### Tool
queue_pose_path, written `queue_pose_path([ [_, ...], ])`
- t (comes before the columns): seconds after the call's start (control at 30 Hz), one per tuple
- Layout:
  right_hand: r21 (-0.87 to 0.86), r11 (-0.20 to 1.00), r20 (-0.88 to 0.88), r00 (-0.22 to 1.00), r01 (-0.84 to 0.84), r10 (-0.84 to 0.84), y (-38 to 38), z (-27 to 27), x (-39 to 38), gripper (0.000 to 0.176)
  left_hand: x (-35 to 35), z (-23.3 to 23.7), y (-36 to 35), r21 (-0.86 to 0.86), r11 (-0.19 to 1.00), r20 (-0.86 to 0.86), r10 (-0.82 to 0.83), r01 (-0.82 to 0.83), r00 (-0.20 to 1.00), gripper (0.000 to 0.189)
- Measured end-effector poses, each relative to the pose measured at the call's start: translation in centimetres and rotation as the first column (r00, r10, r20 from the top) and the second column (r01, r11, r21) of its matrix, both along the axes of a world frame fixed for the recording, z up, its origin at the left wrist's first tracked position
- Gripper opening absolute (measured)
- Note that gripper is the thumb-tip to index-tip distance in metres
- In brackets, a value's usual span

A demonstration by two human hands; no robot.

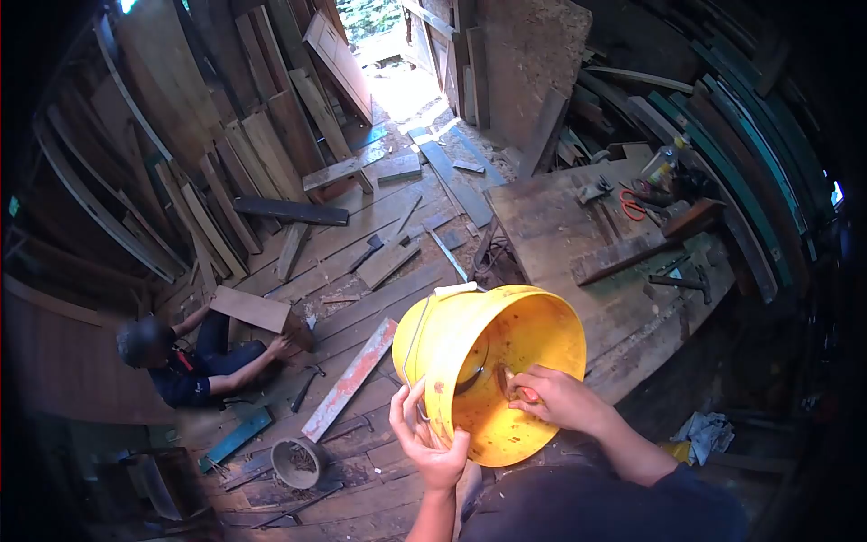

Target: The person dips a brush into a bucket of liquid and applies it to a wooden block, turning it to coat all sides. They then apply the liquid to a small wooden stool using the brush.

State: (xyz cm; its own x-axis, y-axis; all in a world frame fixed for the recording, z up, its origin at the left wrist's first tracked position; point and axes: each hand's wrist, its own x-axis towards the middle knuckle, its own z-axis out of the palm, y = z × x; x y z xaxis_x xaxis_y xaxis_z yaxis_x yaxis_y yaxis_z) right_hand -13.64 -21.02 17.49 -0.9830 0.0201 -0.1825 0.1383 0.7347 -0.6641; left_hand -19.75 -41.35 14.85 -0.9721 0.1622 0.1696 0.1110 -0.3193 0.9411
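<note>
A yellow bucket (551, 334) is tilted on its side, its open mouth facing right and toward me, with dark specks on the inner wall. My left hand (432, 447) holds the bucket from below at its lower left, fingers on the outer wall and thumb by the rim. Inside the mouth, my right hand (555, 397) is closed round a small tool with an orange-red part (526, 394); its brownish end points at the inner wall. The type of tool is hard to make out. A wire handle with a white grip (456, 289) hangs on the bucket's outside.
A wooden workbench (551, 226) at right bears orange-handled scissors (631, 205) and a hammer (682, 282). Boards lie on the floor and lean on the walls. At left a seated person (194, 370) holds a wooden box. A round bowl (298, 462) stands lower left.
</note>
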Motion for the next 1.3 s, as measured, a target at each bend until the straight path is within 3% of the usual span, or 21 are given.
queue_pose_path([
  [0.17,-0.038,0.995,0.039,0.995,-0.093,0.095,0.6,-3.1,-8.6,0.029,-6.0,-1.3,0.8,-0.051,0.991,0.045,0.13,-0.127,0.991,0.101],
  [0.23,-0.051,0.991,0.006,0.992,-0.128,0.128,0.7,-3.5,-12.2,0.027,-8.7,-0.7,1.0,-0.082,0.977,0.154,0.208,-0.197,0.966,0.102],
  [0.3,-0.055,0.988,0.07,0.986,-0.144,0.148,0.8,-3.1,-15.2,0.026,-11.2,-0.8,0.9,-0.102,0.967,0.12,0.244,-0.232,0.962,0.104],
  [0.43,-0.111,0.967,-0.01,0.973,-0.229,0.229,0.8,-5.5,-19.6,0.027,-15.4,1.7,1.9,-0.059,0.965,0.15,0.261,-0.255,0.953,0.103],
  [0.5,-0.133,0.963,-0.047,0.972,-0.234,0.23,0.6,-5.2,-21.7,0.024,-17.3,2.9,2.2,-0.046,0.951,0.128,0.309,-0.305,0.943,0.103],
  [0.7,-0.083,0.948,0.065,0.947,-0.308,0.314,-0.3,-2.9,-28.0,0.023,-22.9,4.2,1.9,-0.056,0.945,0.043,0.326,-0.324,0.944,0.101],
  [0.77,0.008,0.921,0.18,0.906,-0.39,0.382,-0.6,-2.4,-30.4,0.025,-25.3,4.1,1.2,-0.051,0.947,0.059,0.32,-0.317,0.946,0.098],
  [0.9,-0.001,0.887,0.135,0.879,-0.462,0.457,-1.5,0.7,-36.1,0.026,-31.1,1.8,-1.8,0.003,0.938,0.149,0.343,-0.347,0.928,0.099],
  [1.0,-0.071,0.901,-0.02,0.904,-0.428,0.427,-2.0,1.8,-41.6,0.026,-36.0,-0.6,-4.2,0.005,0.94,0.161,0.336,-0.341,0.928,0.099],
  [1.07,-0.198,0.945,-0.11,0.964,-0.261,0.244,-1.7,0.3,-45.1,0.023,-40.2,-1.9,-6.0,-0.025,0.944,0.155,0.329,-0.33,0.931,0.099],
  [1.1,-0.2,0.946,-0.1,0.966,-0.255,0.239,-1.6,-0.1,-46.8,0.023,-41.9,-2.1,-6.9,-0.028,0.945,0.166,0.325,-0.325,0.931,0.099],
  [1.17,-0.048,0.996,-0.156,0.985,-0.081,0.073,-0.8,-1.0,-50.5,0.02,-45.8,-2.1,-7.5,-0.051,0.942,0.187,0.335,-0.332,0.923,0.1],
  [1.23,-0.044,0.999,-0.154,0.988,-0.027,0.02,-0.4,-1.8,-54.5,0.019,-50.1,-2.7,-8.0,-0.056,0.936,0.219,0.352,-0.348,0.91,0.102],
  [1.3,-0.026,1.0,-0.247,0.969,-0.005,-0.002,-0.1,-2.5,-58.2,0.022,-53.2,-3.0,-9.8,-0.228,0.926,0.162,0.342,-0.302,0.926,0.101],
])
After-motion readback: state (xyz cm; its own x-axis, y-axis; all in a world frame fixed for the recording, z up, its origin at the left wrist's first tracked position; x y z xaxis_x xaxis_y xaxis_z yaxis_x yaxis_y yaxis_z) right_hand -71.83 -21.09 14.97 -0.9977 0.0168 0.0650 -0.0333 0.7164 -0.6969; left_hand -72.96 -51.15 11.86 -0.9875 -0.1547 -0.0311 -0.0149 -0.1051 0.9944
